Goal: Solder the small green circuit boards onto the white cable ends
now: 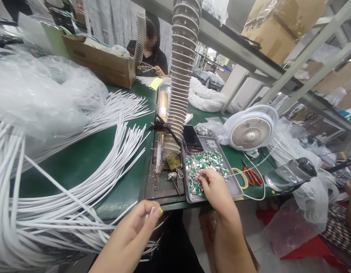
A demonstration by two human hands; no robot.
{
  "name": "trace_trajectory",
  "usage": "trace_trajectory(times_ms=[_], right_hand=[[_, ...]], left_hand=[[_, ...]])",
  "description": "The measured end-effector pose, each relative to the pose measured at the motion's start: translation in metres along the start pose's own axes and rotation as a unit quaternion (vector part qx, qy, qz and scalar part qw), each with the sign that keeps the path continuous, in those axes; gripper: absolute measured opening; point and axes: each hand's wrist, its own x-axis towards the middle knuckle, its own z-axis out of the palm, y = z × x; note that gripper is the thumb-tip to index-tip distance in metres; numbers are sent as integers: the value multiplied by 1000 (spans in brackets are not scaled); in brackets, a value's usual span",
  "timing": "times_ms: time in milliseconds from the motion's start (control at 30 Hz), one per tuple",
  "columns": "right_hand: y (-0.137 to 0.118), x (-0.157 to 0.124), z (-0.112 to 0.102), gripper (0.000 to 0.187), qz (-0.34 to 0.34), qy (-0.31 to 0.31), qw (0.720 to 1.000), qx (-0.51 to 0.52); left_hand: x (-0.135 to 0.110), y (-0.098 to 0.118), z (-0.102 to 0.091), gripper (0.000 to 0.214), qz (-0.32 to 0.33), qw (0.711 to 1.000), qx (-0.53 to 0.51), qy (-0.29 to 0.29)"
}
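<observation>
Right, on the green worktop point(78, 170) sits a grey metal tray point(234, 185), heaped with small silver-and-green metal pieces point(206, 163), loose and jumbled, and the right hand point(217, 191) is down at their edge, touching the pile. Over to the left hand point(130, 239), the fingertips pinch a thin pale sliver point(149, 214), too small to call. Beside that hand, a great mass of white cables point(64, 223) sweeps across the worktop, their ends fanned out towards the tray.

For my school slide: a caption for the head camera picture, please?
Left hand pinches white wire; right hand touches pieces on a tray.
</observation>
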Motion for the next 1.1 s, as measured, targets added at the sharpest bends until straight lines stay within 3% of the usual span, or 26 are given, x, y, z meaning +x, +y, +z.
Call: trace_trajectory(times_ms=[367,667,833,967,1100], right_hand=[[-4,13,0,16,2,-78,997,-19],[-8,6,0,21,-30,-23,999,21],[-26,-8,4,16,-25,15,983,181],[-48,-24,11,10,27,-15,935,353],[-64,-35,19,8,42,-30,917,395]], left_hand=[[3,2,2,28,-36,999,-37,-5],[3,1,1,27,-44,998,-48,11],[4,0,3,28,-46,995,-86,27],[7,-5,5,28,-60,987,-146,25],[7,-9,5,27,-49,987,-153,24]])
